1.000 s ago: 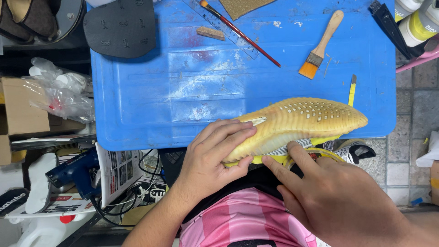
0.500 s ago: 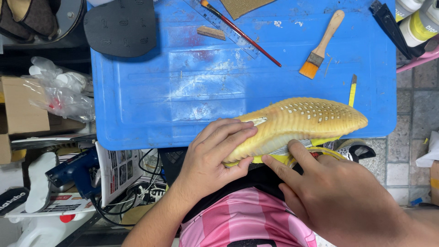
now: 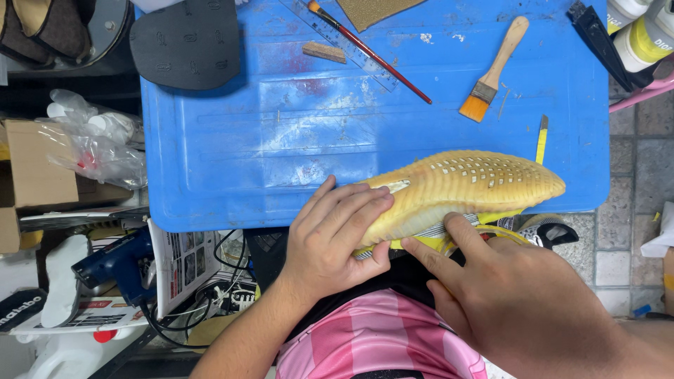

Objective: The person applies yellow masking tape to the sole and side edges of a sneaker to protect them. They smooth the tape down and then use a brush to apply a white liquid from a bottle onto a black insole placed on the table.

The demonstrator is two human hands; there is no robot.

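Observation:
A shoe lies sole-up across my lap at the near edge of a blue plastic lid; its ribbed yellow-tan sole (image 3: 470, 186) faces the camera. My left hand (image 3: 333, 235) wraps over the heel end of the sole, fingers flat on it. My right hand (image 3: 505, 295) comes in from the lower right, with its fingertips pressed along the near side edge of the shoe, where the sole meets a yellow and grey upper (image 3: 502, 228). Whether the right hand pinches anything small is hidden.
The blue lid (image 3: 281, 140) holds a wooden-handled brush with orange bristles (image 3: 491, 70), a thin red paintbrush (image 3: 372, 52), a clear ruler, a small wood block (image 3: 324, 51) and a yellow cutter (image 3: 541, 139). A black rubber sole sheet (image 3: 186, 42) lies far left. Bottles stand at top right.
My right hand's fingers have shifted slightly along the near edge of the shoe. The left hand and the shoe stay in place.

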